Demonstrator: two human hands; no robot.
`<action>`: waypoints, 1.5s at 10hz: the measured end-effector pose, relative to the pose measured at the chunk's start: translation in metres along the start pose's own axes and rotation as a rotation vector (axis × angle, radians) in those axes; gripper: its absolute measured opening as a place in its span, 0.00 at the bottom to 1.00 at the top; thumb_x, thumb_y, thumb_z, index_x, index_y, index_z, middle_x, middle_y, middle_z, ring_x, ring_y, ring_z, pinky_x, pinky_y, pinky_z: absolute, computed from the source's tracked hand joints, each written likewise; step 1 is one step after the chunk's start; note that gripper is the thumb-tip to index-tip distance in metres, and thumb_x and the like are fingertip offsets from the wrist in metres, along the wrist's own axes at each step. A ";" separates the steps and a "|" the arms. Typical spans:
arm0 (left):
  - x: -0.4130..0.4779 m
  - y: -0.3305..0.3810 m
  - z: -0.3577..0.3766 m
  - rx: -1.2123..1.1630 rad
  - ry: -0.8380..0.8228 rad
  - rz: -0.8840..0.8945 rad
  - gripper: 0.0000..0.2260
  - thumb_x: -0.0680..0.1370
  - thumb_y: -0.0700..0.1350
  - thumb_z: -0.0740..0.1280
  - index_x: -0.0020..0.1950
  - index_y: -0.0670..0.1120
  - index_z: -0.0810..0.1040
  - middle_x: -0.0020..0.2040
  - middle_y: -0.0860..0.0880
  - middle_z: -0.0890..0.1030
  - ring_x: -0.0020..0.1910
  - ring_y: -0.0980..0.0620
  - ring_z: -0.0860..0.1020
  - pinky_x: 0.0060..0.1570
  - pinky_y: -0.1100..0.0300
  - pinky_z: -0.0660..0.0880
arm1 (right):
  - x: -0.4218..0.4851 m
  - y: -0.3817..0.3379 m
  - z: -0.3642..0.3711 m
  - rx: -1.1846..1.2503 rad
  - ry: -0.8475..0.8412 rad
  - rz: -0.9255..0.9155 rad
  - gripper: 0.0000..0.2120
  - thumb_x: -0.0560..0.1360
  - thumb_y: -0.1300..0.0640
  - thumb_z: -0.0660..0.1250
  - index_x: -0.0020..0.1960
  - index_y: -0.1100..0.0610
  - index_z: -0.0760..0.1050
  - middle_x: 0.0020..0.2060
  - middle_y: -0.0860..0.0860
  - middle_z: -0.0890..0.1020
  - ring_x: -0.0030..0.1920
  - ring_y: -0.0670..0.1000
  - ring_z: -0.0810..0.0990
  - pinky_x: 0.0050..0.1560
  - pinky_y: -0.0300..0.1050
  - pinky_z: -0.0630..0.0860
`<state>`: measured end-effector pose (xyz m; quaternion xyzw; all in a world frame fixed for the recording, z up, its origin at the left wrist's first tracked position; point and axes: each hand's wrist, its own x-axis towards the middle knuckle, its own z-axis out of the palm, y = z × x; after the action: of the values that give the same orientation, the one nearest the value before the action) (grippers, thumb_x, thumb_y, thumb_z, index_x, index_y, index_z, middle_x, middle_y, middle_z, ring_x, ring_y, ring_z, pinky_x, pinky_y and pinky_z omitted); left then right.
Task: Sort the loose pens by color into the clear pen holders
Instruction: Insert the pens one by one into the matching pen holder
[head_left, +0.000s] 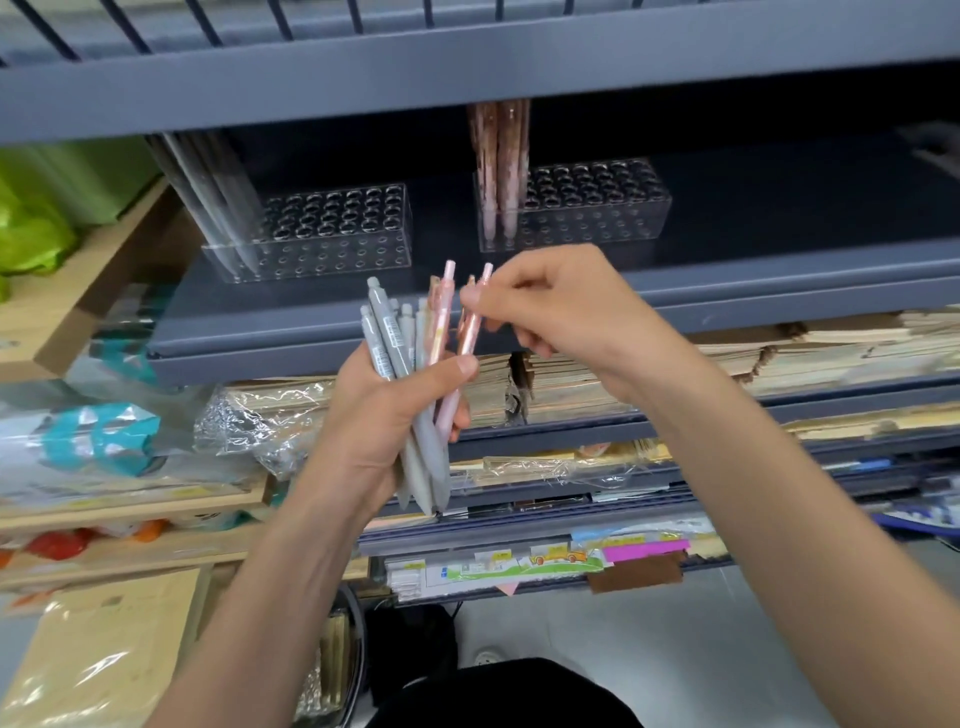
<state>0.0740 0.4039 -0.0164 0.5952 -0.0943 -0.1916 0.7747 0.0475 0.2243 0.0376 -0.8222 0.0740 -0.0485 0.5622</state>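
Clear holders (343, 234) (597, 208): two; pens (392, 338), two hands (379, 415) (566, 306)

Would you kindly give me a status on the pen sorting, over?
Left hand grips pen bundle, grey and pink mixed. Right hand pinches one pink pen near its top. Holder with pink pens ahead, way unblocked.

Tops of racked pens (501, 156) lay hidden from me behind shelf beam (467, 67), labels on held grey pens (387, 335) were too blurred to read
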 end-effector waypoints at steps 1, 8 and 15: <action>0.001 -0.004 0.005 -0.023 0.003 -0.006 0.14 0.71 0.46 0.76 0.52 0.43 0.78 0.38 0.45 0.83 0.28 0.48 0.78 0.29 0.57 0.76 | -0.002 -0.001 -0.004 0.108 0.015 -0.019 0.08 0.76 0.54 0.71 0.44 0.59 0.83 0.39 0.55 0.85 0.35 0.48 0.79 0.36 0.42 0.77; 0.016 0.006 -0.010 -0.215 0.152 -0.046 0.08 0.81 0.46 0.66 0.46 0.47 0.69 0.32 0.50 0.72 0.22 0.52 0.65 0.22 0.62 0.66 | 0.083 -0.003 -0.058 -0.392 0.763 -0.225 0.10 0.77 0.63 0.62 0.40 0.51 0.73 0.45 0.59 0.83 0.50 0.59 0.82 0.56 0.54 0.78; 0.018 0.016 -0.027 -0.145 0.074 -0.032 0.08 0.81 0.48 0.66 0.49 0.46 0.69 0.34 0.49 0.74 0.23 0.52 0.66 0.24 0.61 0.65 | 0.122 -0.020 -0.046 -0.598 0.454 -0.123 0.15 0.82 0.62 0.53 0.65 0.63 0.72 0.62 0.59 0.78 0.62 0.58 0.76 0.65 0.49 0.70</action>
<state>0.1036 0.4239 -0.0101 0.5455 -0.0418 -0.1884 0.8156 0.1614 0.1680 0.0725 -0.9213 0.1580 -0.2392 0.2629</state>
